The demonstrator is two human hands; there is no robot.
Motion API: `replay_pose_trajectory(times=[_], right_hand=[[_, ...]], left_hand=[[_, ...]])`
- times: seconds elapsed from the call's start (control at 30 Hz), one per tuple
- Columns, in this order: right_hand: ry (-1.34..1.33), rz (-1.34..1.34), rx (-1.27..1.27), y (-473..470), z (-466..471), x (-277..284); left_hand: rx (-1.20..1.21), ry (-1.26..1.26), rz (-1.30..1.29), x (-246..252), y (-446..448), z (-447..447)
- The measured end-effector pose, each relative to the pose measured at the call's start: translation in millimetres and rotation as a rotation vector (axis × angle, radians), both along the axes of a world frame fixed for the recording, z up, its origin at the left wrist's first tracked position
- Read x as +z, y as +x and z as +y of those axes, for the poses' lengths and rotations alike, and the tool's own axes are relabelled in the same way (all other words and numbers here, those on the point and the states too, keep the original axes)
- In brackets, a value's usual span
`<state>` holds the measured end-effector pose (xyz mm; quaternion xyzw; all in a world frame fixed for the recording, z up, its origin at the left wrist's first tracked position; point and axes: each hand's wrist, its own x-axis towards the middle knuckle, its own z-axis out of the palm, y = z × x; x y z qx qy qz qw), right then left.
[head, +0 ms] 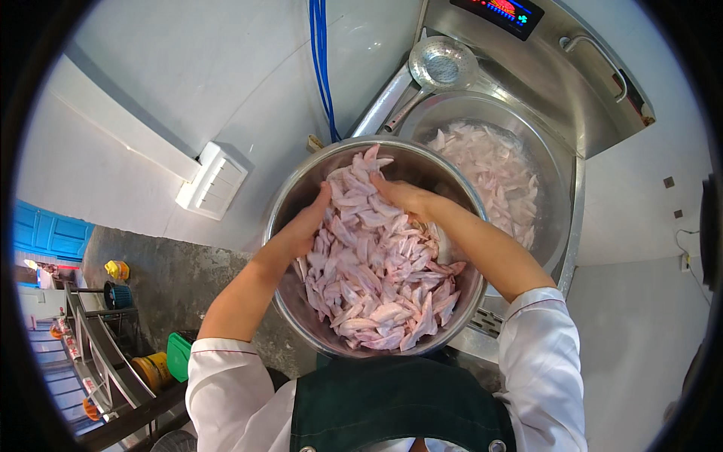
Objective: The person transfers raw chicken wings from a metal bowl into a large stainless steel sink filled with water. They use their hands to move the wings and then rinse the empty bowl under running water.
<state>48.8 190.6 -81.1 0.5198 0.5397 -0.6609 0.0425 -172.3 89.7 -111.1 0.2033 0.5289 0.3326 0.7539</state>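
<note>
A large stainless steel basin is heaped with raw poultry wing pieces. Inside it, my left hand presses against the left side of the pile. From the other side, my right hand cups the same pieces. A clump of wing pieces is gathered between both palms towards the basin's far rim; some fingers are hidden under the meat. Behind the basin to the right, a wide metal wok contains more pale wing pieces in cloudy liquid. The basin overlaps the wok's near left edge.
A perforated metal skimmer rests on the counter's back left corner. A curved faucet and lit control panel are on the steel backsplash. Blue cables hang along the wall near a white switch box. A green container stands left.
</note>
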Motion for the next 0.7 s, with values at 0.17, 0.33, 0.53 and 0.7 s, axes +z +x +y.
replay_pose_trajectory(times=[0.17,0.33,0.53,0.7], right_hand=[[-0.069,0.041,-0.119,4.1,-43.1,0.2],[-0.09,0.469,-0.719,5.6,-85.7,7.6],[0.832,0.53,-0.751,56.3,-92.2,62.2],[0.827,0.484,-1.061,127.9,-51.6,89.8]], left_hand=[[0.065,0.082,-0.049,24.8,29.8,-3.6],[0.355,0.229,-0.143,61.7,86.0,-14.9],[0.406,0.651,0.01,100.0,167.0,0.5],[0.26,0.962,0.267,122.3,248.7,63.4]])
